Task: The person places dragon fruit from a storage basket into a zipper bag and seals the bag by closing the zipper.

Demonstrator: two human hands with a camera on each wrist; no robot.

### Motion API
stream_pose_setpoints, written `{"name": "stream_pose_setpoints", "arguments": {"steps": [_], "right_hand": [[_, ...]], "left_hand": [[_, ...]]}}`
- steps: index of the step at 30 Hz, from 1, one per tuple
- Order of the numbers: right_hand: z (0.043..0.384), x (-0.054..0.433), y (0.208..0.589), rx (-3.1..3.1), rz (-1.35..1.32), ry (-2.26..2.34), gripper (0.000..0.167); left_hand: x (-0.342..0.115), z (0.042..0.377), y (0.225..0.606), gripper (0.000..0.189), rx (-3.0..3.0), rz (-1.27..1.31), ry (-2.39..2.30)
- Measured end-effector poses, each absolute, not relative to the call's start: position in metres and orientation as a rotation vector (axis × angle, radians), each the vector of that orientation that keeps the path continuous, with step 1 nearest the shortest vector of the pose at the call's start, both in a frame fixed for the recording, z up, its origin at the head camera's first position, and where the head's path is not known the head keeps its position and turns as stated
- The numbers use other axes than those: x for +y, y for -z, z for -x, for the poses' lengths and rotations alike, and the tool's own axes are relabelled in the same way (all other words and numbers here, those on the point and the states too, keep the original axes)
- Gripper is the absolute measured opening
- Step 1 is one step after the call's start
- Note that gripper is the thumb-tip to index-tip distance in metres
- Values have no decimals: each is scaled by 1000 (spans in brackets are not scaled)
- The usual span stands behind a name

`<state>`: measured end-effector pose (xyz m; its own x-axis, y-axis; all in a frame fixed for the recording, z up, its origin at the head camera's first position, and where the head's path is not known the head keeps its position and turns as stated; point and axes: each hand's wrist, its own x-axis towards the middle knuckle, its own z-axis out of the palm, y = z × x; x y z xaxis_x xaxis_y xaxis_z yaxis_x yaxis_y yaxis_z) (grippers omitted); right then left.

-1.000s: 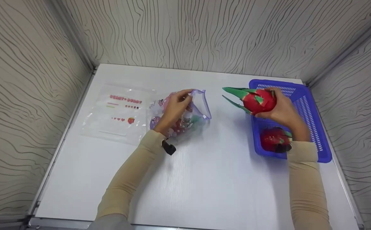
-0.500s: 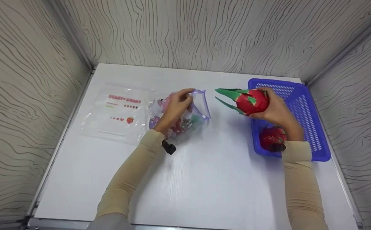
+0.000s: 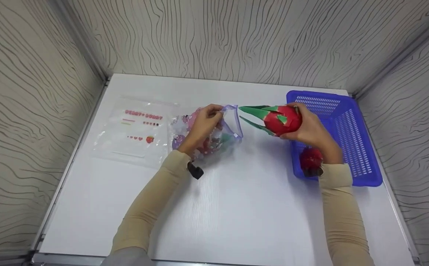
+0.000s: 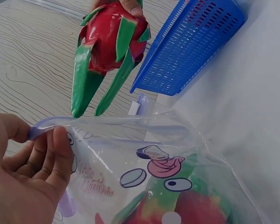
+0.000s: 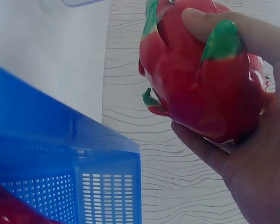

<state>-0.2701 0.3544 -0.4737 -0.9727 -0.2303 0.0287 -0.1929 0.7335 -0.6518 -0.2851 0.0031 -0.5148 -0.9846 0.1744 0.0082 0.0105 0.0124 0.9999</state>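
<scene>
My left hand (image 3: 204,123) pinches the purple rim of a clear zip bag (image 4: 130,154), whose mouth gapes toward the right. Inside that bag lies a red and green dragon fruit (image 4: 191,207), seen through the printed plastic. My right hand (image 3: 308,127) grips another dragon fruit (image 3: 282,121) round its red body, thumb on one side and fingers on the other. Its long green leaf tips point left, close to the bag's mouth. In the right wrist view the held dragon fruit (image 5: 200,79) fills the palm.
A blue plastic basket (image 3: 362,147) stands at the right of the white table (image 3: 236,214), beneath my right wrist. One more red dragon fruit (image 3: 310,159) sits in it, partly hidden by the wrist. A flat clear printed bag (image 3: 133,129) lies at the left.
My right hand has carried the dragon fruit leftward from over the basket toward the bag's mouth. My left hand has stayed in place on the bag's rim.
</scene>
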Motion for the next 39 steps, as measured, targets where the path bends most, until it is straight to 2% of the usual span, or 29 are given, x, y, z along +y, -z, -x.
{"name": "stream_pose_setpoints", "arguments": {"steps": [39], "right_hand": [[277, 316, 499, 2777, 450, 1136, 102]], "left_hand": [[0, 279, 512, 33, 2169, -287, -2074]]}}
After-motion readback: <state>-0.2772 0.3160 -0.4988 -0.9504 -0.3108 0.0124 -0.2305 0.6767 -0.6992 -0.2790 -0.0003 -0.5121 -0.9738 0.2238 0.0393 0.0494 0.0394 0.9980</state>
